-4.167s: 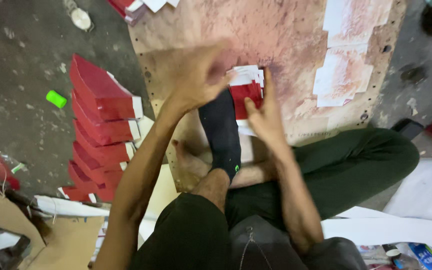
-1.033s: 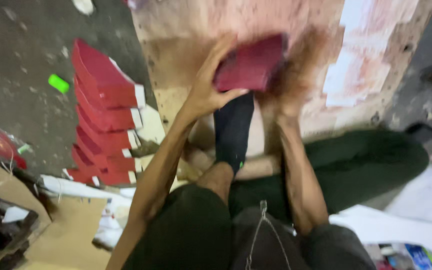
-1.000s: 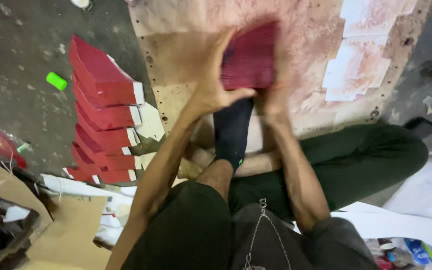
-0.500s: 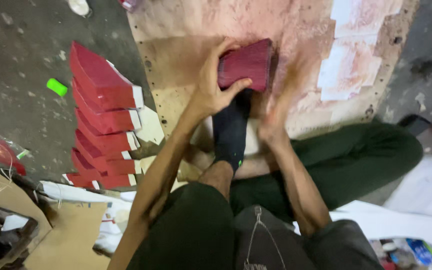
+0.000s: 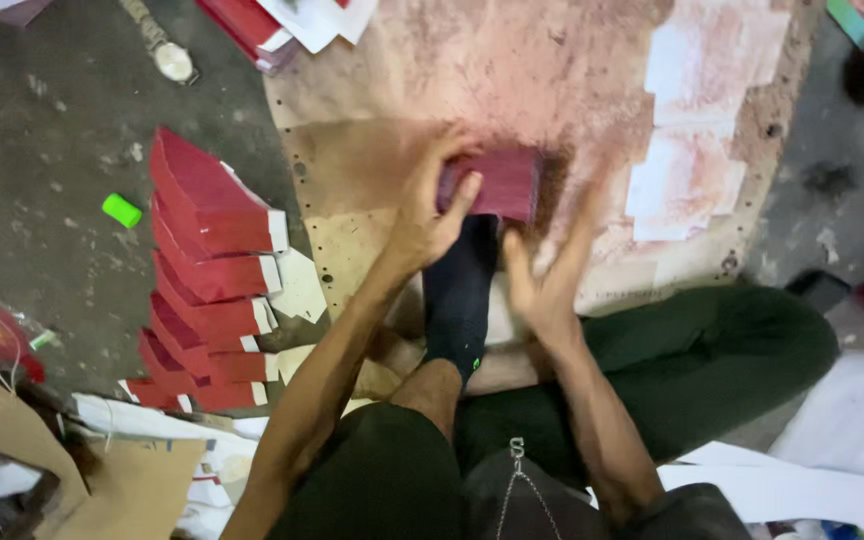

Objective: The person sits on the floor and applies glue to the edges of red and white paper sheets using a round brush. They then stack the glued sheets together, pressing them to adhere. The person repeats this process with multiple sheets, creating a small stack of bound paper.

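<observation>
Floor: dark, gritty concrete floor (image 5: 42, 150); person sits cross-legged on it, w/ a stained brown work board (image 5: 552, 70) laid flat ahead of the knees.
Landmark: the work board; all places given rel. to it.
Red box: small dark-red box (image 5: 497, 182) lies on the board's mid area, near the edge closest to the person, just past the black-socked foot (image 5: 460, 290). Prob. kept low on the board so both hands can press it flat.
Left hand: left hand (image 5: 432, 210) grasping the box's left end, thumb over the front face, fingers curled round the side; forearm runs up from lower left, wrist bent down.
Right hand: right hand (image 5: 550, 270) released, fingers spread, palm toward the box's right end; blurred, so contact w/ the box can't be told.
Stack: finished red boxes (image 5: 207, 270) overlap in a row on the floor left of the board, within arm's reach, likely set aside.
Other bits: green cap (image 5: 121, 210) and wristwatch (image 5: 164, 52) on the floor left of the board; pale paper sheets (image 5: 692, 150) stuck to the board's right part.
</observation>
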